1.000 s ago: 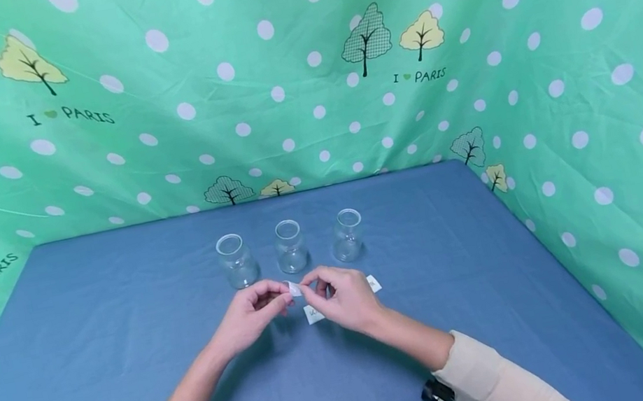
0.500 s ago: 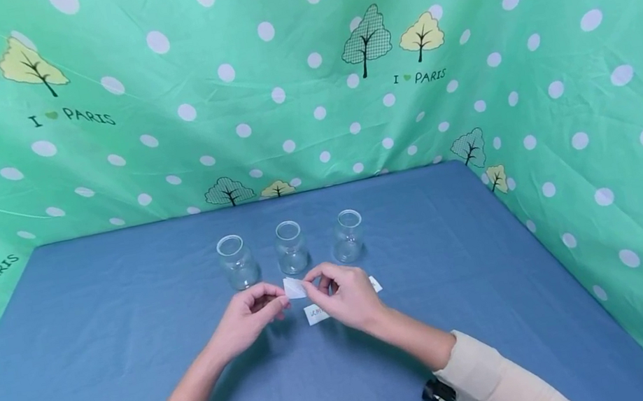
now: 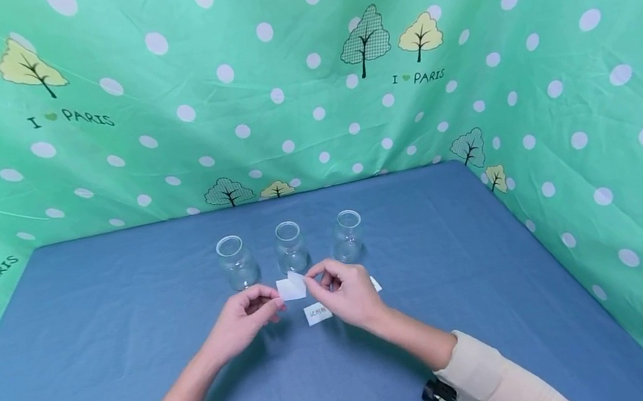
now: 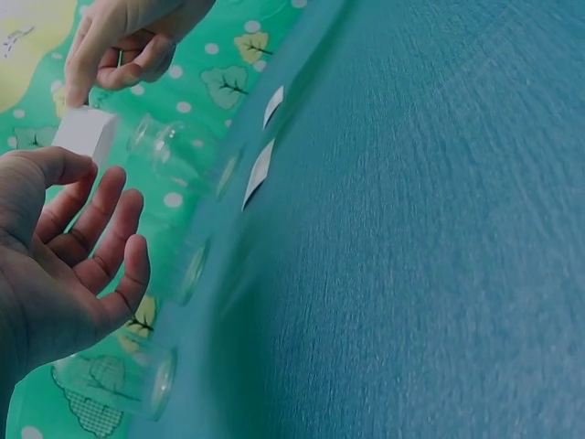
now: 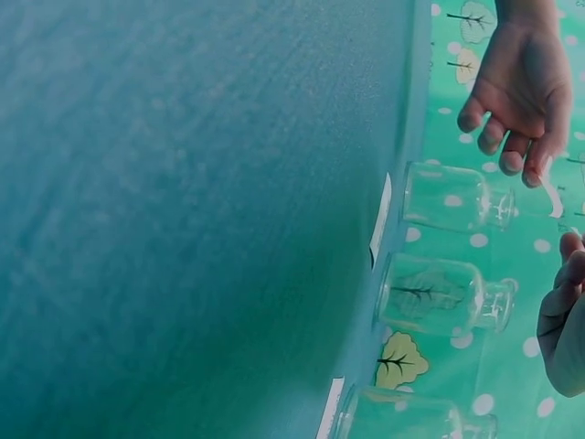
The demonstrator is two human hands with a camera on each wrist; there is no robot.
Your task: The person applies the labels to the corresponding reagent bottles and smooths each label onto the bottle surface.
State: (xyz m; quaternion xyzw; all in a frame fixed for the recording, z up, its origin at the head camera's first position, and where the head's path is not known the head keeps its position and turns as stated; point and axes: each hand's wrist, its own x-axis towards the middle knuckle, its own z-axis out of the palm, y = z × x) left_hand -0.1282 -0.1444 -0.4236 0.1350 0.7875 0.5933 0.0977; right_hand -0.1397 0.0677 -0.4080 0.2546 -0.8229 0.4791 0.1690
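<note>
The left hand [image 3: 245, 316] and right hand [image 3: 346, 293] both pinch a white slip [image 3: 290, 290] between thumb and fingers, at opposite ends, above the worktop [image 3: 124, 318] and nearer the person than the middle jar [image 3: 292, 251]. A lettered card [image 3: 317, 312] lies below; another card [image 3: 376, 283] is mostly hidden by the right hand.

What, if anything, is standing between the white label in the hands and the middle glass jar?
Nothing visible. The white label is held up between the left hand and right hand, on the near side of the middle glass jar; the lettered label lies nearer the person, not between.
</note>
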